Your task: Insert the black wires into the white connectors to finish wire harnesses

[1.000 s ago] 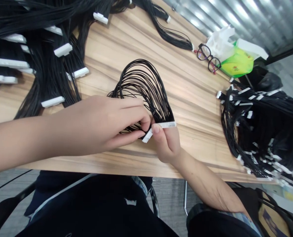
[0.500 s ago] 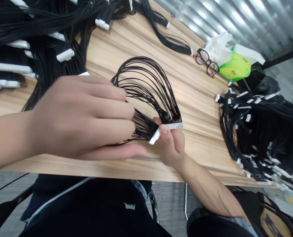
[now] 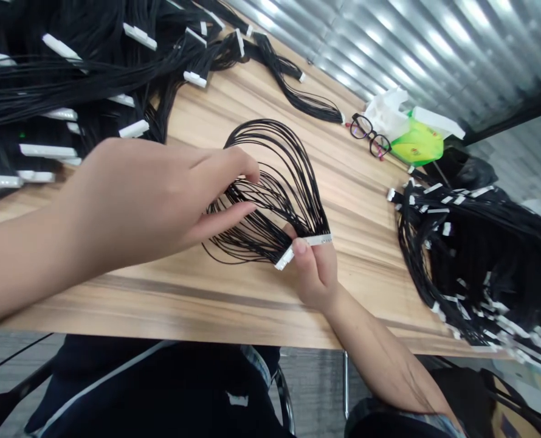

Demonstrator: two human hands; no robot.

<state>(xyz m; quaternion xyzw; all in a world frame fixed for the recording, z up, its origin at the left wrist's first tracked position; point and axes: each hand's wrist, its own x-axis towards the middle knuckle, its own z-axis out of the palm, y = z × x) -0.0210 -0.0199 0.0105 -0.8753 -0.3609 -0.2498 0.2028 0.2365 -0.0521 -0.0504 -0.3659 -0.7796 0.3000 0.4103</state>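
Right hand (image 3: 313,274) is closed on two white connectors (image 3: 318,239), pinching them between thumb and fingers. Left hand (image 3: 161,194) is open, its fingers parted over the black wires (image 3: 289,182) that bow out from the connectors in a loop on the wooden table (image 3: 197,304).

These wires look thin, light and springy, prone to snagging on one another; the stiff plastic connectors are the surest place to take hold. Left hand hides part of the loop, and whether its fingertips press the wires is hard to tell. The wire entries at the connectors are too small to make out.

Beyond lie two heaps of similar harnesses (image 3: 462,261), the left one (image 3: 28,91) cut off by the frame, then glasses (image 3: 369,137), a green bag (image 3: 416,143) and a ribbed metal wall (image 3: 434,48).
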